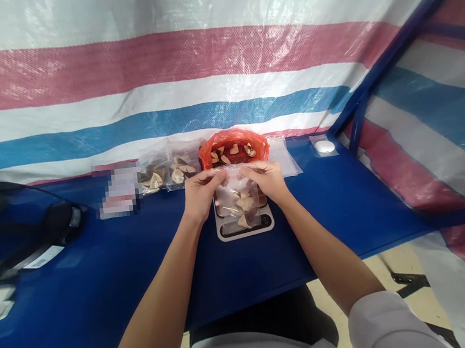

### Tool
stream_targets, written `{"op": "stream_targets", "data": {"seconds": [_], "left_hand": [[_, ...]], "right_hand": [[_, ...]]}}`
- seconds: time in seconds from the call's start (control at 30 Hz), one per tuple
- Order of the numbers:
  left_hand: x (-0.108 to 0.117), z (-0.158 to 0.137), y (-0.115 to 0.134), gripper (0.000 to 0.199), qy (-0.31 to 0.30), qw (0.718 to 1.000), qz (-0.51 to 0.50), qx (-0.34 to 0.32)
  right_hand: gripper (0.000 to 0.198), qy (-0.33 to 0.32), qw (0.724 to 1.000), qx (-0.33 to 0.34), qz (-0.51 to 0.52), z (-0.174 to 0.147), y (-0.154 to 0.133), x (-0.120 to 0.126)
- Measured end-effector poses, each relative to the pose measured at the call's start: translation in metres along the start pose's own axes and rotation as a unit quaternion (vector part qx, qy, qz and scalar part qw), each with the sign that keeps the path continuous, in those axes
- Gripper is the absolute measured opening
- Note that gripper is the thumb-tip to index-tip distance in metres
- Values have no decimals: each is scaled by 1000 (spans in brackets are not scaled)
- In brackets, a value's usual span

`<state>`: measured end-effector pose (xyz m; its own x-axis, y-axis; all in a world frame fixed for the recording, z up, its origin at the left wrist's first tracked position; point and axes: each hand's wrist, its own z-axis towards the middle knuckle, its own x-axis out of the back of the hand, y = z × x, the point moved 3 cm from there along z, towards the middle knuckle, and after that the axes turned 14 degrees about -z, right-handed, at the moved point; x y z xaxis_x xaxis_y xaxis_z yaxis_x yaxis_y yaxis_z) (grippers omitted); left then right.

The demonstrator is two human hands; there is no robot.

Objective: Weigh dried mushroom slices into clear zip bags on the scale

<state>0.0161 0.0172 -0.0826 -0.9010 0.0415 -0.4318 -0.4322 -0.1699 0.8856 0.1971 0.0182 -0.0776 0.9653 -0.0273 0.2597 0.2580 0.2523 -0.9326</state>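
Head view: I see left hand (pixel 200 194) and right hand (pixel 270 181) fingers pinching the bag (pixel 244 201), hanging bodyward between them, perhaps touching the scale (pixel 247 234).

Blue surface (pixel 141 250) against a sheet (pixel 179 58) striped white, red and blue.
The bag (pixel 232 135) is orange-red, the pouch (pixel 224 194) clear, the pieces (pixel 244 221) inside it cream with darker parts; the scale (pixel 247 235) is white with a black strip, the sleeve (pixel 380 313) pale grey, the floor (pixel 408 261) cream, the frame (pixel 401 42) deep blue, the blurred gear (pixel 65 219) black with a white label (pixel 44 257).
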Motion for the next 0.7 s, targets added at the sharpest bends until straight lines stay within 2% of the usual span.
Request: {"op": "stream_targets", "data": {"seconds": [0.13,0.37,0.5,0.7], "left_hand": [[4,1,0,16,12,1000,-28,-3],[1,-2,2,20,-16,1000,13,-12],[2,-2,1,21,-3,1000,17,3],[5,-1,0,23,-15,999,14,24]], "right_hand": [[27,0,999,-18,27,2,1,0],[29,-27,999,-22,30,-1,-2,-3],[29,-39,999,-28,22,-1,-1,-3],[30,-29,999,-32,24,3,3,0]]}}
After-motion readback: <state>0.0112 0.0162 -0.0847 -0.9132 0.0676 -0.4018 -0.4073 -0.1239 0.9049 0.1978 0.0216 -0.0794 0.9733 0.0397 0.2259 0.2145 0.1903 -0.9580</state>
